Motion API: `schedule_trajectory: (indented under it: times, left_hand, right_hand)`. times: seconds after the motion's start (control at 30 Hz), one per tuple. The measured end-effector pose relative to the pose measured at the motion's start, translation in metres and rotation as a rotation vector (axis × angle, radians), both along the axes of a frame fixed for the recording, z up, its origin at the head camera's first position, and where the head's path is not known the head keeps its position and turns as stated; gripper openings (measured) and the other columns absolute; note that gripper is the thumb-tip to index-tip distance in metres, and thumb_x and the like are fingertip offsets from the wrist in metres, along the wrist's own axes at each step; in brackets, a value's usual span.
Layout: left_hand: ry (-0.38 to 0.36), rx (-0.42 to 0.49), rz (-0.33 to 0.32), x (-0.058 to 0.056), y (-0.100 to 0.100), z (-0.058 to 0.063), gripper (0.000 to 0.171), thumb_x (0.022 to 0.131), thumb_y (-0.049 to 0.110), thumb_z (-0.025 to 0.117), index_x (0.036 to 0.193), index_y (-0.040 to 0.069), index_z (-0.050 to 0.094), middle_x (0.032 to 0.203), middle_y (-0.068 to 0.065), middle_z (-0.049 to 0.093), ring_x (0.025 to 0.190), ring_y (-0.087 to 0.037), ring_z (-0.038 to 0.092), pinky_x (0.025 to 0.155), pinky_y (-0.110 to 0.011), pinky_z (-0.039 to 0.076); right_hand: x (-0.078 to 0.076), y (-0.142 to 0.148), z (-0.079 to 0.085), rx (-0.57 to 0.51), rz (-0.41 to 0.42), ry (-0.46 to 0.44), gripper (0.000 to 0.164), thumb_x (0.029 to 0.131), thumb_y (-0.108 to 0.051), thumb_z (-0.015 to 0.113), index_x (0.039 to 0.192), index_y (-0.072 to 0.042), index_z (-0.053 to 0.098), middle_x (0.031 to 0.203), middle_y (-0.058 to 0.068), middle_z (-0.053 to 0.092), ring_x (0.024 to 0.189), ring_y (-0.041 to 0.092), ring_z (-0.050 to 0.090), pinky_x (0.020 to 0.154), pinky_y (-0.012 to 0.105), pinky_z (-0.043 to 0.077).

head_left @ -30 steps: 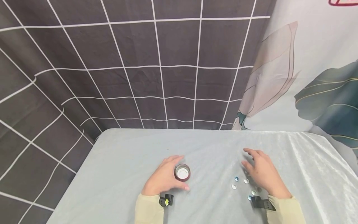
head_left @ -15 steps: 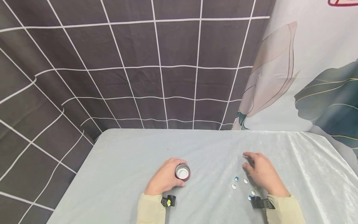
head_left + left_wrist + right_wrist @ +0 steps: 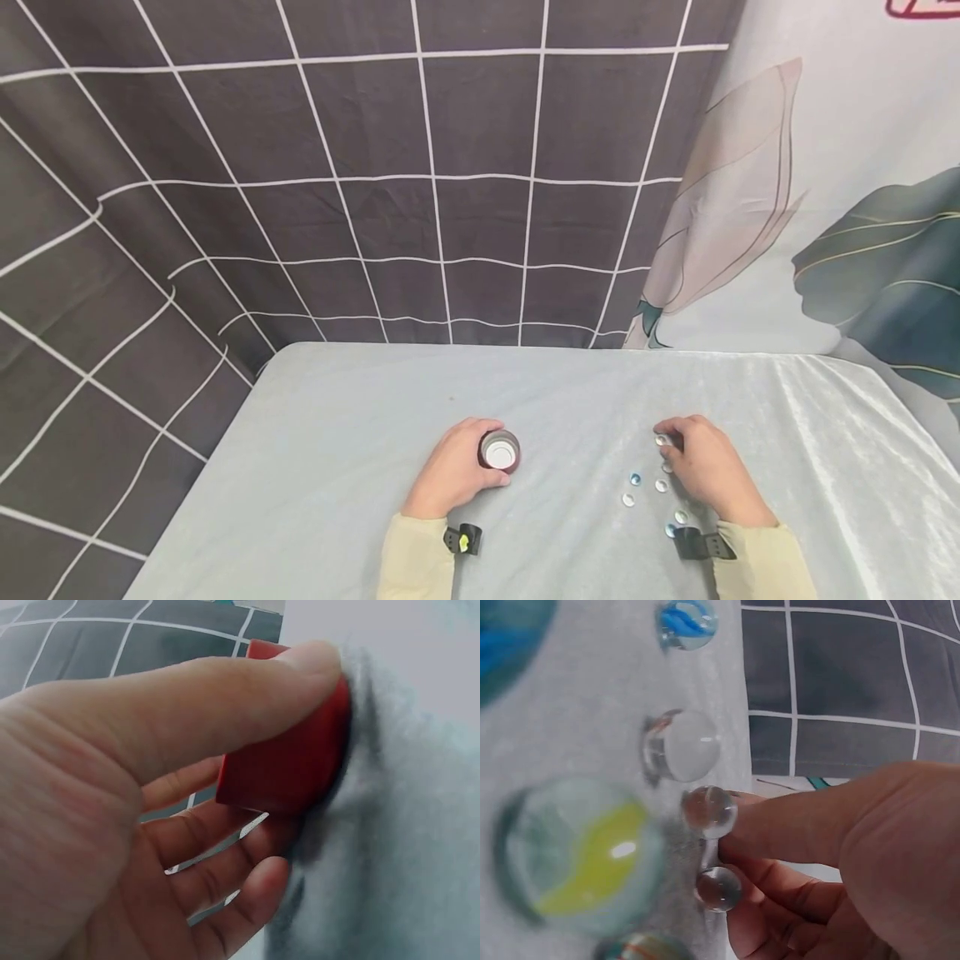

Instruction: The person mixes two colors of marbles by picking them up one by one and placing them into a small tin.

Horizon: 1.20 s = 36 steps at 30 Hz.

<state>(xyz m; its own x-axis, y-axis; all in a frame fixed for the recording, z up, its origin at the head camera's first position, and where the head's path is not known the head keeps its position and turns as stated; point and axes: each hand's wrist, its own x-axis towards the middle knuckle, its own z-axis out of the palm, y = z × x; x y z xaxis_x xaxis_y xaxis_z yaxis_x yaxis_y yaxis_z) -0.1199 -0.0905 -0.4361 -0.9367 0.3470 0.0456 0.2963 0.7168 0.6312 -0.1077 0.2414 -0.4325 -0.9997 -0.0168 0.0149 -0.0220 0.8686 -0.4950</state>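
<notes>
Your left hand (image 3: 452,468) grips the red cup (image 3: 499,454), thumb on one side, fingers on the other, its mouth up. Well right of the cup, your right hand (image 3: 707,467) curls thumb and forefinger round a clear marble (image 3: 660,440). Also right of the cup on the bench (image 3: 337,467), but nearer you, lie a blue-swirled marble (image 3: 635,479) and a yellow-swirled marble (image 3: 592,859).

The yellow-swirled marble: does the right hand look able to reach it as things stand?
Probably yes: nothing covers the yellow-swirled marble, but the right hand extends past it and would likely have to draw back first.
</notes>
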Motion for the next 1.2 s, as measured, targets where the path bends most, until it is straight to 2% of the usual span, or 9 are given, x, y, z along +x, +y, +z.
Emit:
schedule_trajectory:
  times: [0.2, 0.37, 0.63, 0.87, 1.07, 1.2]
  left_hand:
    - [0.013, 0.005, 0.019, 0.002, 0.004, -0.001, 0.06, 0.067, 0.013, 0.091, 0.12, 0.003, 0.066, 0.113, -0.009, 0.068, 0.107, -0.028, 0.062, 0.097, -0.044, 0.049]
    - [0.032, 0.013, 0.031, 0.002, 0.006, 0.0, 0.055, 0.067, 0.011, 0.091, 0.116, 0.003, 0.066, 0.109, -0.008, 0.068, 0.104, -0.027, 0.063, 0.095, -0.043, 0.049]
    - [0.056, 0.018, 0.036, -0.006, 0.015, -0.002, 0.055, 0.068, 0.014, 0.09, 0.118, 0.007, 0.066, 0.11, -0.006, 0.069, 0.103, -0.025, 0.064, 0.094, -0.043, 0.05]
    - [0.075, 0.01, 0.026, -0.01, 0.026, -0.003, 0.057, 0.069, 0.013, 0.089, 0.121, 0.005, 0.065, 0.113, -0.007, 0.068, 0.106, -0.025, 0.063, 0.096, -0.041, 0.05]
    - [0.064, 0.042, 0.034, -0.013, 0.04, -0.003, 0.063, 0.071, 0.014, 0.088, 0.128, 0.003, 0.061, 0.12, -0.009, 0.067, 0.11, -0.028, 0.063, 0.099, -0.041, 0.049]
    - [0.068, 0.071, 0.046, -0.013, 0.049, -0.006, 0.062, 0.071, 0.014, 0.089, 0.126, 0.005, 0.062, 0.117, -0.008, 0.069, 0.107, -0.026, 0.065, 0.097, -0.038, 0.051]
  right_hand:
    - [0.0, 0.001, -0.003, 0.005, 0.009, 0.036, 0.018, 0.084, 0.004, 0.067, 0.101, 0.007, 0.07, 0.089, 0.015, 0.063, 0.084, 0.031, 0.061, 0.079, 0.054, 0.05]
    - [-0.002, 0.0, -0.005, 0.0, -0.004, 0.04, 0.016, 0.086, 0.0, 0.069, 0.1, 0.006, 0.071, 0.085, 0.011, 0.063, 0.08, 0.027, 0.059, 0.076, 0.052, 0.05]
    - [-0.002, 0.002, -0.006, -0.003, -0.029, 0.052, 0.011, 0.086, -0.003, 0.068, 0.095, 0.003, 0.071, 0.079, 0.004, 0.061, 0.072, 0.02, 0.054, 0.067, 0.042, 0.047]
    - [-0.003, 0.001, -0.005, -0.013, -0.058, 0.058, 0.012, 0.087, -0.004, 0.067, 0.096, 0.003, 0.07, 0.077, 0.003, 0.061, 0.07, 0.018, 0.053, 0.064, 0.039, 0.046]
    - [-0.003, -0.001, -0.005, -0.031, -0.081, 0.048, 0.011, 0.089, -0.006, 0.067, 0.095, 0.002, 0.07, 0.077, 0.002, 0.061, 0.069, 0.017, 0.052, 0.063, 0.036, 0.044]
    - [-0.003, -0.002, -0.003, -0.043, -0.098, 0.051, 0.01, 0.09, -0.007, 0.067, 0.095, 0.001, 0.069, 0.077, 0.003, 0.06, 0.069, 0.018, 0.052, 0.062, 0.036, 0.043]
